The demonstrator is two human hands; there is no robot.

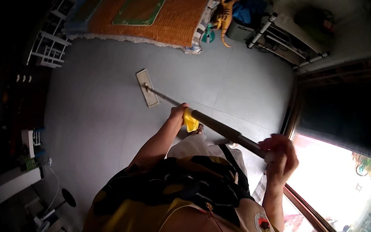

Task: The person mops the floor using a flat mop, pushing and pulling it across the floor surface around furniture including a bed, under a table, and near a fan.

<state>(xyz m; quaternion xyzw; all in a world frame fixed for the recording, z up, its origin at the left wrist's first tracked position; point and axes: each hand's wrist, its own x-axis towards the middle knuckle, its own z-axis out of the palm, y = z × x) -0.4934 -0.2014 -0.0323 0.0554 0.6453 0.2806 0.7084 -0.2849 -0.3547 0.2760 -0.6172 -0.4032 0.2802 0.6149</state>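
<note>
A flat mop with a pale rectangular head [152, 99] rests on the grey floor. Its long pole [219, 127] runs up toward me, thin near the head and thicker and darker at my end. My left hand [179, 111] is closed around the thinner part of the pole. Something yellow, like a cloth [190, 121], hangs beside that hand under the pole; whether the hand holds it I cannot make out. At the pole's upper end my right hand [281, 158] is closed, its fingers wrapped over the grip and slightly blurred.
A bed with an orange mat [178, 20] stands ahead, with a toy dinosaur [224, 18] beside its corner. Farther right is a metal rack [275, 43]. Bright glass doors [336, 167] are at my right. White furniture [15, 185] and a cable lie at the lower left.
</note>
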